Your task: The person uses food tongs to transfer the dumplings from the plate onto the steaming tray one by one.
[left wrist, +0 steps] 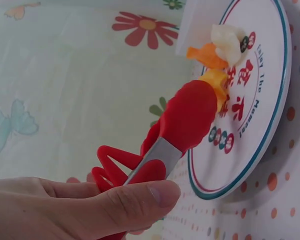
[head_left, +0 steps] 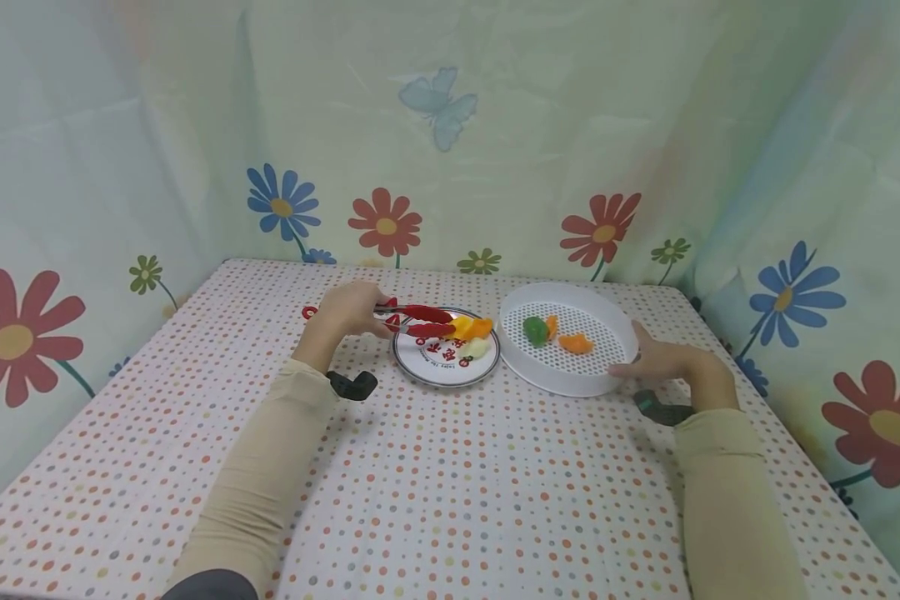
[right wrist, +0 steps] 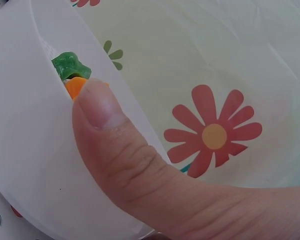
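Note:
My left hand (head_left: 352,308) holds red-and-silver tongs (left wrist: 162,145) over a white plate (head_left: 450,379) with a dark rim and red lettering. The red tips of the tongs are right at a yellow food piece (left wrist: 217,85). Beside that are an orange piece (left wrist: 208,56) and a pale whitish piece (left wrist: 227,42). To the right stands a round white basket (head_left: 558,382) with a perforated floor, containing a green piece (head_left: 536,332) and orange pieces (head_left: 576,343). My right hand (head_left: 663,360) grips the basket's right side, thumb along its outer wall; its other fingers are mostly hidden.
The table is covered by a dotted tablecloth (head_left: 435,483). Plate and basket stand side by side toward its far edge. Flowered curtains (head_left: 495,208) enclose the table at the back and both sides.

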{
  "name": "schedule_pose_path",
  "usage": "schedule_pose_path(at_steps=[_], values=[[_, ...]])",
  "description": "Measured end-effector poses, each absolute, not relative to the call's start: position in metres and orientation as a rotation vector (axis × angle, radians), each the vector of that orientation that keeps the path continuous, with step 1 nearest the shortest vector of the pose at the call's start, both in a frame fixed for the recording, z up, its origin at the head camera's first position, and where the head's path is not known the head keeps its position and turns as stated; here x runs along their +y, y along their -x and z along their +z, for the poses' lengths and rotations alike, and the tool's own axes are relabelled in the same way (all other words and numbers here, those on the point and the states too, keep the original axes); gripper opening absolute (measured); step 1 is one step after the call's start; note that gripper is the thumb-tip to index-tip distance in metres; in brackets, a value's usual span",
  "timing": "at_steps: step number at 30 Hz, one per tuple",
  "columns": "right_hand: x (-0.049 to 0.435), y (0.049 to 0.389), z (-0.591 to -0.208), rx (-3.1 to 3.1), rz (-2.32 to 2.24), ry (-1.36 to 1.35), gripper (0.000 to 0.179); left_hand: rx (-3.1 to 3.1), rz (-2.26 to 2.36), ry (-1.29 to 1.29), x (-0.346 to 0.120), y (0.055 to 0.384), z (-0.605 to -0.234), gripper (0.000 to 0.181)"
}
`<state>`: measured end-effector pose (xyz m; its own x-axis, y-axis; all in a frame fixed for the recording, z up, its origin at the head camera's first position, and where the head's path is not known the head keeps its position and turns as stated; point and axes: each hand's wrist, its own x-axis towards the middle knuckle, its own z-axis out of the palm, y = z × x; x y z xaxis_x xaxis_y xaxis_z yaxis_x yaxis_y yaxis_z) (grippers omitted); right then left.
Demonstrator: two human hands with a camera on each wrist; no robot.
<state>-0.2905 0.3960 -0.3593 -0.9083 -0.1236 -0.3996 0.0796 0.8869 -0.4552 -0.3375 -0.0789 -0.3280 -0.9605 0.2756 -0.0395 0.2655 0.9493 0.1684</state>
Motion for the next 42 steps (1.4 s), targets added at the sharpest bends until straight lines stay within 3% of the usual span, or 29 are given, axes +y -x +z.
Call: schedule_pose_path(at_steps=[23,42], values=[[0.394,0.293,-0.36,2.6,-0.667,0.013,0.125,3.019,0.351,-0.362,-0.073,0.339,-0.334,0.075],[0.396,0.294,-0.36,2.599,-0.662,0.007,0.128,2.949,0.484,-0.176,-0.062,0.333,-0.336,0.07]])
